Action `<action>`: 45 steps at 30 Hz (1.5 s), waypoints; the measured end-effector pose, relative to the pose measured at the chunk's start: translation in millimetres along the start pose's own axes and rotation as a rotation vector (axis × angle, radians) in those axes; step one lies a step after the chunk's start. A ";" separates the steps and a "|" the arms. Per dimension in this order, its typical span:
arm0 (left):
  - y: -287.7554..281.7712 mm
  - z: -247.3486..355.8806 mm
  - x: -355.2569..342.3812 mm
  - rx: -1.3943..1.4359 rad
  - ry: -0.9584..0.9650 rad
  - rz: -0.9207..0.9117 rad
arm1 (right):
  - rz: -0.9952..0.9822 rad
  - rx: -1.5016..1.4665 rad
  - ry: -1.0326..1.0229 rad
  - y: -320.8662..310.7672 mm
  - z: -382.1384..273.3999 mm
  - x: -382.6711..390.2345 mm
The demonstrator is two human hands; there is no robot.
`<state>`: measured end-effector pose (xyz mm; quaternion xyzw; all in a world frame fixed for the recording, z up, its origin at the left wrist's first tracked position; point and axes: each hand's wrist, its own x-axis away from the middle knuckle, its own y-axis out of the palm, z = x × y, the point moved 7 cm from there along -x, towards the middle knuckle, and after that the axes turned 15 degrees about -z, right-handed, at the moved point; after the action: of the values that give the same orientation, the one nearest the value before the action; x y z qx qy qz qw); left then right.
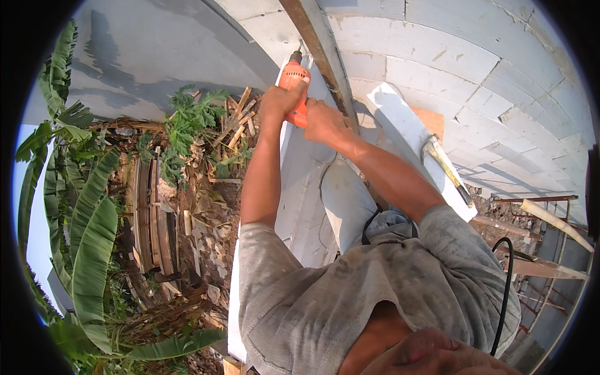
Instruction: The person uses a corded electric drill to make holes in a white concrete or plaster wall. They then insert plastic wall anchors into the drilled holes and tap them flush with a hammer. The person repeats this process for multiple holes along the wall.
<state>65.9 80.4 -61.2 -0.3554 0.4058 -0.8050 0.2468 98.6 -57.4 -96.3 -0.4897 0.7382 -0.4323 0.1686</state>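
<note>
An orange power drill [294,78] is held in both hands at the top middle, pointing away from me. My left hand [279,103] is closed around the side of its body. My right hand [325,121] wraps the handle end. The thin drill bit [300,45] reaches the pale block wall [269,31], beside an upright wooden post [319,44]. Whether the tip is inside the wall or only against it is too small to tell.
Below the drill runs a grey block ledge [306,181]. To the right, a hammer [445,164] with a yellow handle lies on a white board [406,134]. A black cable [507,275] hangs near my right shoulder. Lower left are banana leaves [94,262] and stacked planks [153,212].
</note>
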 end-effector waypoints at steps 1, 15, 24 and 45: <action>-2.1 -0.4 -2.3 0.013 0.017 0.021 | 0.034 -0.025 0.005 -3.1 -3.0 2.8; -5.0 -8.4 -12.9 0.321 0.007 -0.030 | -0.083 0.112 -0.081 -46.4 -25.8 10.4; -3.0 -8.5 -2.2 0.328 0.038 0.032 | -0.041 0.130 -0.075 -40.2 -20.3 -0.1; -7.0 -23.8 12.3 0.437 0.059 0.015 | -0.091 0.146 -0.092 -32.0 -37.7 21.1</action>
<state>39.1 87.2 -60.8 -0.2668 0.2313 -0.8820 0.3121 82.0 -62.6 -45.4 -0.5286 0.6730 -0.4693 0.2178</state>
